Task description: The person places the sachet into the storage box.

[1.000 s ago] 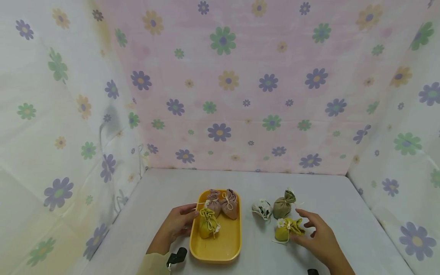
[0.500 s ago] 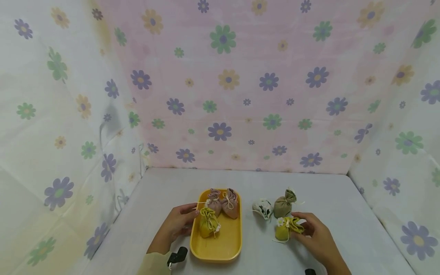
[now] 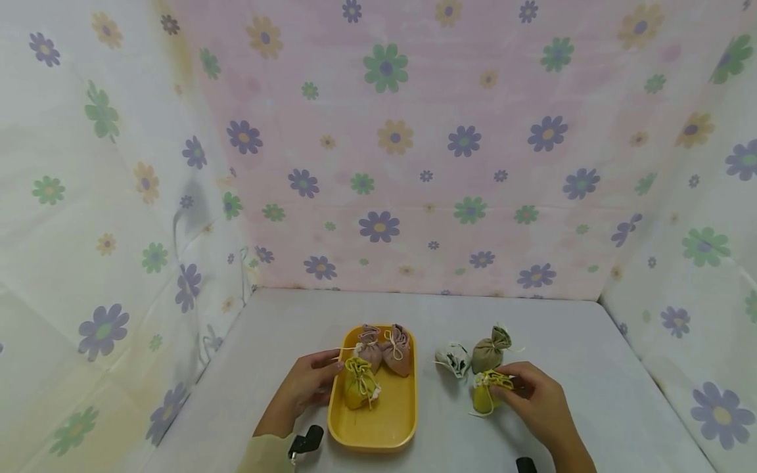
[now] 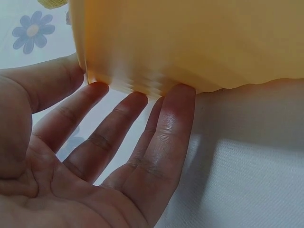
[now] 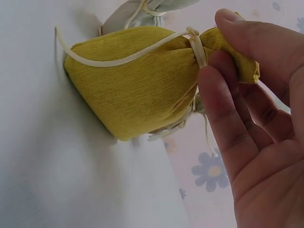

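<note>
My right hand pinches the gathered neck of a mustard-yellow drawstring pouch. The pouch stands upright close to the table, its cream cord hanging down one side. On the other side, my left hand grips the near-left edge of a yellow tray, thumb at the rim and fingertips along the outer wall. Inside the tray, another yellow pouch lies in front of two mauve pouches, one at left and one at right.
Just behind the held pouch stands an olive-brown pouch. A white, dark-patterned pouch lies to its left. Flower-printed cloth encloses the white table at the back and both sides.
My right hand has closed from loosely spread fingers to a pinch on the yellow pouch's neck, and the pouch has tipped more upright. The left hand and tray have stayed put.
</note>
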The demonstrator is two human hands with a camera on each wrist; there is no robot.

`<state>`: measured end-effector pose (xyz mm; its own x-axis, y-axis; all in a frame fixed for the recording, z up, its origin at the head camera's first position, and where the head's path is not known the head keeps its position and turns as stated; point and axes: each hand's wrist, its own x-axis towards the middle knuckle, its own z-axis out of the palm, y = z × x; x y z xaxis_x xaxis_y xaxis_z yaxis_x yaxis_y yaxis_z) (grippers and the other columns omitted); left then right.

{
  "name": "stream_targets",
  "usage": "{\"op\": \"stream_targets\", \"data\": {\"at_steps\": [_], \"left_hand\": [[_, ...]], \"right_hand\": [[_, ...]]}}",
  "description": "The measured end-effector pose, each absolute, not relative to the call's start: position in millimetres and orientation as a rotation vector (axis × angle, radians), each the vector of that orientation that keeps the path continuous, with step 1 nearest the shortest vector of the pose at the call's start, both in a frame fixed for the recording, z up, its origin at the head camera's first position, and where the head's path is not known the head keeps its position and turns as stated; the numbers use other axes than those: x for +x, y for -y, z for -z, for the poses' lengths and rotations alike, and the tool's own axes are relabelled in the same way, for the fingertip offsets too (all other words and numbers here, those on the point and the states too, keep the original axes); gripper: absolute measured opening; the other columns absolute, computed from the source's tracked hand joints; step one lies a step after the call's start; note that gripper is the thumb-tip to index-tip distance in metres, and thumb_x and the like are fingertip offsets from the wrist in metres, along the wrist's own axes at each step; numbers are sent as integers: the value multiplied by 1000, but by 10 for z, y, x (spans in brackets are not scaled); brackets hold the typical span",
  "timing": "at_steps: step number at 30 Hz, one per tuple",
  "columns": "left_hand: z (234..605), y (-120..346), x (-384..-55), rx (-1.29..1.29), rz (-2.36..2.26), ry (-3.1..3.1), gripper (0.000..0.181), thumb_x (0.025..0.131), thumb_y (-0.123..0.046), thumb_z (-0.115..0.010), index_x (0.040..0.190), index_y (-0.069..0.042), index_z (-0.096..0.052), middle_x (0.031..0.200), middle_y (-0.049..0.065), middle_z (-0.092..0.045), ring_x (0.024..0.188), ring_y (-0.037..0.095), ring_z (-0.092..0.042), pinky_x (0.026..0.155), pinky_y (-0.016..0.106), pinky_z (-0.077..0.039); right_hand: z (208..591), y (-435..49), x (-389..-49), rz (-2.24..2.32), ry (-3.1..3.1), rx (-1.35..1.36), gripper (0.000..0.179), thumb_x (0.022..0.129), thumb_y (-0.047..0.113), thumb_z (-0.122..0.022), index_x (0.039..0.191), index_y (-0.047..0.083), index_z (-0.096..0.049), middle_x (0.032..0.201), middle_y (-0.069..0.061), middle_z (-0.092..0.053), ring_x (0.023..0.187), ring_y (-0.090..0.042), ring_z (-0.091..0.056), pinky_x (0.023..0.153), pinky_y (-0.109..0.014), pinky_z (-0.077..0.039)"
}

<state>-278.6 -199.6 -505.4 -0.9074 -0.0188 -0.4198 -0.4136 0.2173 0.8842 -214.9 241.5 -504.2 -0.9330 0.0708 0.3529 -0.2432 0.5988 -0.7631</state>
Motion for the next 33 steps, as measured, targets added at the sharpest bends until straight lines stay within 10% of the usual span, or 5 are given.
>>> {"op": "stream_targets", "data": {"at_steps": [33], "left_hand": [[5038,2010,-2787,-366,-1734,-2175,61,93,-38,-77,146,-15,-58,141,15,-65,94,20,-74,75,38,-64]], "right_hand": [[4630,-2137,-2107,-1290,2409,447,28,78,18,-91,99,31,-76,98,15,-71,80,-4,-71,64,-22,-62]]}}
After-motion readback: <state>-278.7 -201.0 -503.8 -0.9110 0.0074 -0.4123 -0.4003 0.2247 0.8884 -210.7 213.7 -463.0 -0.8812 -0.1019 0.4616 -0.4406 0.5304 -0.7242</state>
